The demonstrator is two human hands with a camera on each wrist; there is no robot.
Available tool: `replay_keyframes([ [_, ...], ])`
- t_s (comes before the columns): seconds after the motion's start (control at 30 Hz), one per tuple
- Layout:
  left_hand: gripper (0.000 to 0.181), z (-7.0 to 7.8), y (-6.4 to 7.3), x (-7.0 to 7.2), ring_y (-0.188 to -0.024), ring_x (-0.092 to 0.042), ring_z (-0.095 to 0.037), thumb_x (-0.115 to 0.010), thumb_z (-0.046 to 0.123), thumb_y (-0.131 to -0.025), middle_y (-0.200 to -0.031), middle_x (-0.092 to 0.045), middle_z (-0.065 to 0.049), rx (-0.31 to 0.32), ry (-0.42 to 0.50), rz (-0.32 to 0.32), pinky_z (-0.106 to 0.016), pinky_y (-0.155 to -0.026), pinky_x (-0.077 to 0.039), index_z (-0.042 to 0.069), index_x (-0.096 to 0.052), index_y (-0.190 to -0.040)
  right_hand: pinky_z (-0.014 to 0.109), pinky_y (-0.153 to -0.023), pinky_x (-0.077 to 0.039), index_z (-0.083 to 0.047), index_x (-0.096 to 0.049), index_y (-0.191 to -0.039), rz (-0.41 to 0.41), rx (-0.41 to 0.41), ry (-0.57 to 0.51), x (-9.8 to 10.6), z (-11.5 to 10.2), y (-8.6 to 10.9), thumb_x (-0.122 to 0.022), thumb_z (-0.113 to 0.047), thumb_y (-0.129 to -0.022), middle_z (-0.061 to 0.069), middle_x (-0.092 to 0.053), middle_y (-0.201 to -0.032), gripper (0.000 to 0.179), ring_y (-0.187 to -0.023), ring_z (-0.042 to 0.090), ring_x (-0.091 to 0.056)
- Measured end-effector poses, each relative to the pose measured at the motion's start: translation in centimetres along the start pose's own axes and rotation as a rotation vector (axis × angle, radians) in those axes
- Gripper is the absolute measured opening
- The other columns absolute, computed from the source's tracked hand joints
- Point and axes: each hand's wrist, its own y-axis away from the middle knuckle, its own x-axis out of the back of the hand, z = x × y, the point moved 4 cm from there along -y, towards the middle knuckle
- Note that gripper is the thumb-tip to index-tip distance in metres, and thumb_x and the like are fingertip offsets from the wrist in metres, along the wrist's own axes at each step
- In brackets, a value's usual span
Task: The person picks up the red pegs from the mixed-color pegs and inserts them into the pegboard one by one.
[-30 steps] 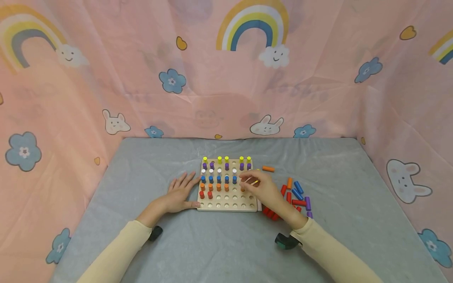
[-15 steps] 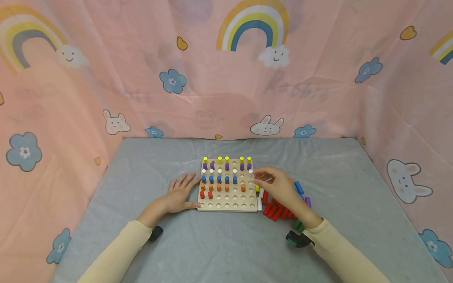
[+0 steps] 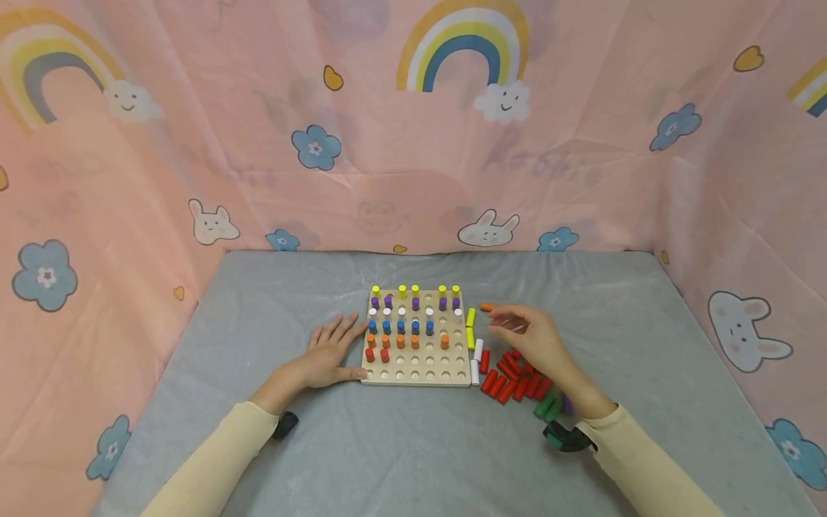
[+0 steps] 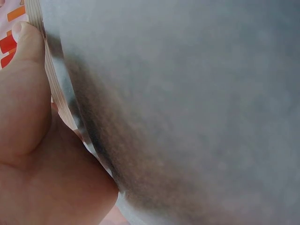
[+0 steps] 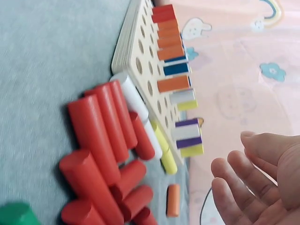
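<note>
A wooden pegboard (image 3: 415, 368) holds rows of yellow, purple, white, blue, orange and red pegs, with bare holes between and in front of them. My left hand (image 3: 328, 357) lies flat at the board's left side, fingers spread on the cloth. Its thumb (image 4: 29, 40) touches the board's front left corner. Off the board's right side hovers my right hand (image 3: 531, 337), its fingers loosely bent with nothing between them. Nearest to it is a loose orange peg (image 5: 173, 200). A white peg (image 3: 458, 313) stands at the right end of its row.
Loose red pegs (image 3: 507, 388) lie in a heap right of the board, with green pegs (image 3: 548, 408) and a purple peg (image 3: 568, 404) beside them. Yellow pegs (image 3: 470, 337) and white pegs (image 3: 475, 372) line the board's right edge. A pink patterned curtain (image 3: 362, 179) hangs behind the table.
My right hand has drawn back rightward from over the board, uncovering the right-end white peg and the loose yellow and white pegs. The left hand has stayed in place.
</note>
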Motion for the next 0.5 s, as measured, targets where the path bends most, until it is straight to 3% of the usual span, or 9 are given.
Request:
replay_keyframes([
  [0.5,0.095,0.1,0.0,0.1,-0.154,0.001,-0.043,-0.065,0.055,-0.088,-0.169,-0.004,-0.014,0.000,-0.008,-0.001,-0.069,-0.118,-0.003,0.018,-0.014,-0.161,0.020,-0.069,-0.053,-0.005,-0.072,-0.112,0.039,-0.037,0.029,2.0,2.5,0.6,-0.075,-0.019,-0.089,0.011,-0.076,-0.097,0.027,-0.078,0.005,-0.066],
])
